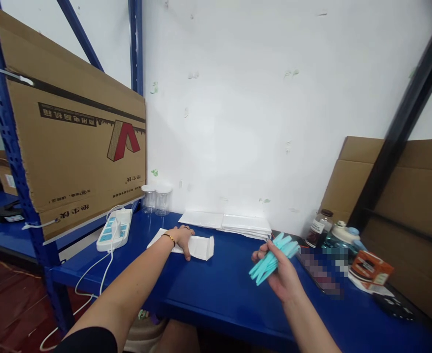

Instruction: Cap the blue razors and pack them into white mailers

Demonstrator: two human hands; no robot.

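- The step in hand looks, as a judgement, like handling two things at once: steadying a packet with one hand and gathering or carrying a bundle with the other.
- The landmark is the low stack of flat white packets (243, 224), lying along the white wall (216, 122) on the glossy blue tabletop (208, 287).
- A single flat, oblong white packet (203, 246), seemingly paper or thin film, lies just in front of the stack's left part, its right end creased.
- The left hand (181, 240) rests palm down over that packet, thumb apart from the fingers; whether they pinch it I cannot make out, as the fingertips are partly hidden.
- A loose bundle of thin, light-teal strips (265, 267), material unclear, is in front of the stack's right end, clear of the tabletop.
- The right hand (282, 274) pinches this bundle between thumb and curled fingers; the strip ends fan out at both sides.
- The next move, I judge, calls for the left fingers to secure an edge of the single packet without crumpling it.
- It also calls for an even right grip, since uneven pressure could let outer strips slide free.
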